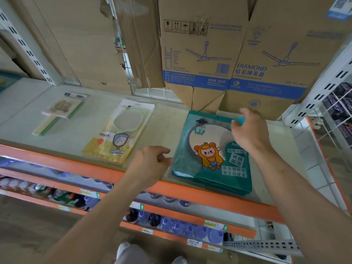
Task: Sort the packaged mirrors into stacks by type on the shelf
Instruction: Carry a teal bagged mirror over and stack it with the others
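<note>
On the shelf [163, 122], toward its right end, a stack of teal mirror packs [213, 168] is laid flat. Its top pack's far corner is pinched by the right hand [249, 134]. Curled fingers of the left hand [150, 162] are set against its left edge; a grip cannot be confirmed.

"DIAMOND" on carton [276, 54], "MIRROR" on packet [211, 149]

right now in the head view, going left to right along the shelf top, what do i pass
pink and green mirror pack → yellow hand-mirror pack → left hand → teal mirror stack
</note>
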{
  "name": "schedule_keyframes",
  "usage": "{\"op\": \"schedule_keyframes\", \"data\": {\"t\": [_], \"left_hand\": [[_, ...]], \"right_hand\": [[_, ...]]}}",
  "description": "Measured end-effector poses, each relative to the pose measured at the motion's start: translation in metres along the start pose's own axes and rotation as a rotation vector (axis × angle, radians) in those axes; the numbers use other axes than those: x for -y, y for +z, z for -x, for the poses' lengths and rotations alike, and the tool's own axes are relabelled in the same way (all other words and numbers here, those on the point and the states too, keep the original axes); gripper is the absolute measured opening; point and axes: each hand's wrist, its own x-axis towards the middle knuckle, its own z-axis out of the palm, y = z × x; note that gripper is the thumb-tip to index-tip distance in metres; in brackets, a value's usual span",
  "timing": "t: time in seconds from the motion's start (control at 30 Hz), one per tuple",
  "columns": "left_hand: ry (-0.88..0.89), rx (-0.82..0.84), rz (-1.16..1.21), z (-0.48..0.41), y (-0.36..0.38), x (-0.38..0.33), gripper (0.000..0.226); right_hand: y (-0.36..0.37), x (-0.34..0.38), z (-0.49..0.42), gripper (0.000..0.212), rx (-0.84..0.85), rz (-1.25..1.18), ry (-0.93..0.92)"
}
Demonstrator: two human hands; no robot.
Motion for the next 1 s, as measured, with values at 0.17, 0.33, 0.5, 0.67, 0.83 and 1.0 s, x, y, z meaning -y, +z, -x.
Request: {"op": "schedule_keyframes", "data": {"t": [0.17,0.33,0.5,0.67,0.83,1.0], "left_hand": [[0.066,-0.089,-0.162,-0.001,-0.020,0.003,0.038],[0.079,-0.205,-0.327,-0.001,-0.060,0.019,0.040],[-0.009,-0.268,-0.414,0.005,-0.112,0.049,0.044],[-0.071,-0.315,-0.434,0.019,-0.155,0.101,0.048],[-0.124,-0.359,-0.438,0.033,-0.198,0.153,0.047],[-0.152,-0.410,-0.397,0.050,-0.248,0.208,0.046]], "right_hand": [[0.004,0.045,0.024,0.041,0.148,0.017,-0.175],[0.024,0.087,0.042,0.044,0.267,0.036,-0.328],[0.046,0.128,0.060,0.046,0.335,0.070,-0.429],[0.072,0.173,0.085,0.043,0.381,0.085,-0.465],[0.100,0.230,0.115,0.036,0.406,0.055,-0.438],[0.134,0.290,0.145,0.045,0.396,0.031,-0.454]]}}
